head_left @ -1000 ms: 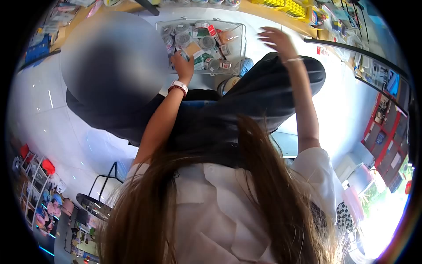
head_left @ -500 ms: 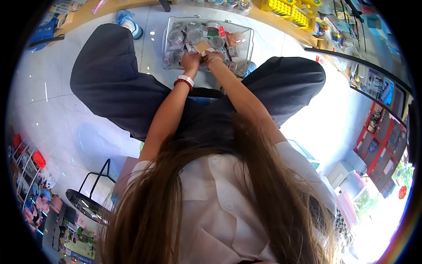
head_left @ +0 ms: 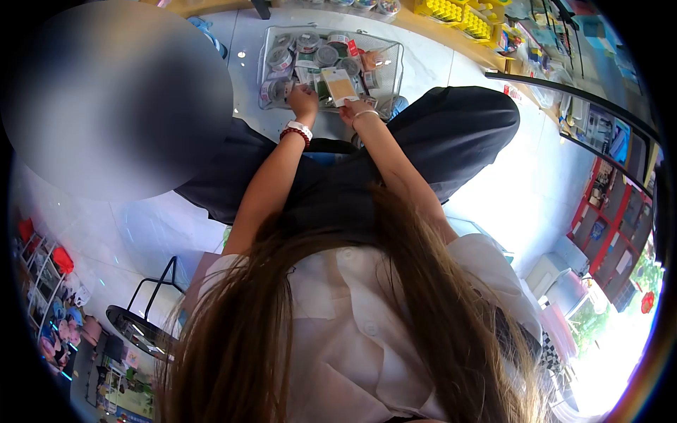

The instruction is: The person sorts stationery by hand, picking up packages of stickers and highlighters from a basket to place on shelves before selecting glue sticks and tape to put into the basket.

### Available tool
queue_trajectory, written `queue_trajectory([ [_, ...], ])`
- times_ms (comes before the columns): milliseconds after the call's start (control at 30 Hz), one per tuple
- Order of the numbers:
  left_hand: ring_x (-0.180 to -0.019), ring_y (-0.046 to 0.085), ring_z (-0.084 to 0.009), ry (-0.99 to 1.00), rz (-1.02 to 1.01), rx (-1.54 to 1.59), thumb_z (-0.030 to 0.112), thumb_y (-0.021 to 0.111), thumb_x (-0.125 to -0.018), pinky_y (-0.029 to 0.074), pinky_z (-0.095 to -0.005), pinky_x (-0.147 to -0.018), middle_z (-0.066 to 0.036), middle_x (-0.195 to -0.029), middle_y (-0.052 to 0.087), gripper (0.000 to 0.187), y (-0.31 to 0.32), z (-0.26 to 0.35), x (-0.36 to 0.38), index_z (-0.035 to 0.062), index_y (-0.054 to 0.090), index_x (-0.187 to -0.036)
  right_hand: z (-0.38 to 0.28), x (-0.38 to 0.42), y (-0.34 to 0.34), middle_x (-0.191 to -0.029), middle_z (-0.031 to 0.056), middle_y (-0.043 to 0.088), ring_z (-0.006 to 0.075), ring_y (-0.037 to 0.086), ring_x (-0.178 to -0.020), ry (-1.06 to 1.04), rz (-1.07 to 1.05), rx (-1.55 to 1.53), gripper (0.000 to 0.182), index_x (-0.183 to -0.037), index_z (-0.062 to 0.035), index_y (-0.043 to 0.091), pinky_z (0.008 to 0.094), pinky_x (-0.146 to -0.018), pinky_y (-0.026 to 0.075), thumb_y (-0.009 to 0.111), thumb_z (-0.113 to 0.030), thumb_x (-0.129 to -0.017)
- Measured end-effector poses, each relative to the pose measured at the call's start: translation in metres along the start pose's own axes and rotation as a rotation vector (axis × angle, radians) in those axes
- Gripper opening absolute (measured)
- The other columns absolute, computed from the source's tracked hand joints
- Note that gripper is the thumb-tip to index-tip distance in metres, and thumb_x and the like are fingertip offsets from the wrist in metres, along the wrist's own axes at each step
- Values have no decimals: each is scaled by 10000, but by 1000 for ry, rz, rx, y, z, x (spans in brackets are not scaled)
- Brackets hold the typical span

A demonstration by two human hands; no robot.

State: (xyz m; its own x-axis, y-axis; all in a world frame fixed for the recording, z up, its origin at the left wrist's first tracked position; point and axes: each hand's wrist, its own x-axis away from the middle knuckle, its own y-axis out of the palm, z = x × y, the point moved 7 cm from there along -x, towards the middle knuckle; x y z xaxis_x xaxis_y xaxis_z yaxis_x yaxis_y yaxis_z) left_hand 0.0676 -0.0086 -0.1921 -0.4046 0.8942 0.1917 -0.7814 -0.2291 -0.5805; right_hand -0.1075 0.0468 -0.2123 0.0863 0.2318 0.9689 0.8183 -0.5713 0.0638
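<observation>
A wire basket point(head_left: 395, 74) on the floor holds several round clear tubs point(head_left: 308, 41) and some flat packets. My right hand point(head_left: 355, 111) grips the lower end of a flat packet point(head_left: 341, 86) with a tan middle and white edges, above the basket's near side. Close to its left, my left hand point(head_left: 303, 100) is at the near edge of the basket, beside a tub, with its fingers drawn together. Whatever it may hold is too small to make out.
A shelf edge with yellow trays point(head_left: 462, 20) runs behind the basket. My dark-trousered knee point(head_left: 472, 127) is right of it. A blurred grey disc covers the upper left. A round black-framed stand point(head_left: 134, 328) is at the lower left.
The tan packet has come up and shows more fully, held in my right hand, which moved slightly right and down. My left hand is now apart from it. The blurred disc has appeared.
</observation>
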Motion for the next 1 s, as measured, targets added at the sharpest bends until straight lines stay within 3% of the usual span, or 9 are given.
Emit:
queue_trajectory([
  [233, -764, 601, -332, 77, -289, -73, 114, 610, -692, 464, -393, -697, -175, -794, 621, 197, 23, 6, 7, -2, 598, -850, 7, -1, 3, -823, 65, 591, 190, 565, -722, 31, -72, -49, 171, -974, -77, 530, 297, -617, 474, 579, -37, -815],
  [433, -733, 564, -378, 144, -41, -76, 120, 591, -727, 424, -442, -646, -204, -765, 592, 185, -15, 53, 3, -15, 563, -850, -7, 3, 21, -847, 87, 587, 169, 557, -722, -246, -395, -42, 187, -952, -17, 523, 279, -588, 449, 562, 48, -781],
  [467, -746, 556, -396, 197, -19, -15, 122, 571, -735, 416, -454, -658, -214, -762, 587, 178, -6, 41, -4, -16, 558, -846, -13, 17, 23, -779, 71, 581, 161, 544, -652, -296, -408, 30, 154, -911, -11, 538, 275, -521, 434, 576, 37, -770],
  [500, -740, 552, -401, 256, -17, 256, 126, 559, -732, 416, -457, -654, -226, -773, 586, 190, 1, 31, -10, -18, 564, -855, -25, 34, 23, -706, 54, 568, 160, 525, -566, -366, -294, 492, 131, -877, -25, 553, 283, -453, 415, 602, 8, -760],
  [567, -695, 563, -288, 163, -113, 404, 120, 564, -725, 432, -404, -635, -179, -763, 599, 202, 17, 14, -16, -13, 575, -877, -24, 44, 31, -692, 27, 555, 120, 509, -543, -331, -407, 38, 145, -859, -35, 552, 240, -432, 398, 623, 1, -738],
  [667, -704, 496, -131, -80, -226, 447, 130, 641, -748, 421, -302, -660, -31, -744, 530, 197, 41, -21, -17, 4, 551, -869, -1, -22, 25, -628, 29, 543, 117, 481, -464, -370, -320, -126, 158, -838, -59, 566, 261, -381, 370, 689, -99, -748],
  [767, -733, 495, -118, -101, -364, 444, 97, 611, -799, 415, -274, -647, -31, -804, 534, 187, 47, -18, -13, 2, 521, -931, -7, -13, 15, -561, 24, 513, 124, 461, -435, -390, -107, -49, 176, -737, -64, 548, 277, -365, 327, 700, -150, -755],
  [867, -782, 566, -130, -135, -417, 521, 76, 579, -828, 441, -248, -645, -71, -911, 600, 232, 28, 22, 1, -28, 494, -1016, -9, -24, 19, -602, 28, 531, 135, 498, -476, -365, -233, -214, 159, -762, -63, 554, 275, -396, 381, 691, -145, -764],
  [1000, -741, 564, -129, -255, -436, 654, 62, 584, -818, 435, -238, -621, -40, -860, 595, 255, 34, 10, -1, -31, 502, -1041, -12, 3, 17, -796, 62, 592, 176, 598, -672, -314, -142, -275, 150, -854, -32, 540, 306, -595, 522, 663, -49, -771],
])
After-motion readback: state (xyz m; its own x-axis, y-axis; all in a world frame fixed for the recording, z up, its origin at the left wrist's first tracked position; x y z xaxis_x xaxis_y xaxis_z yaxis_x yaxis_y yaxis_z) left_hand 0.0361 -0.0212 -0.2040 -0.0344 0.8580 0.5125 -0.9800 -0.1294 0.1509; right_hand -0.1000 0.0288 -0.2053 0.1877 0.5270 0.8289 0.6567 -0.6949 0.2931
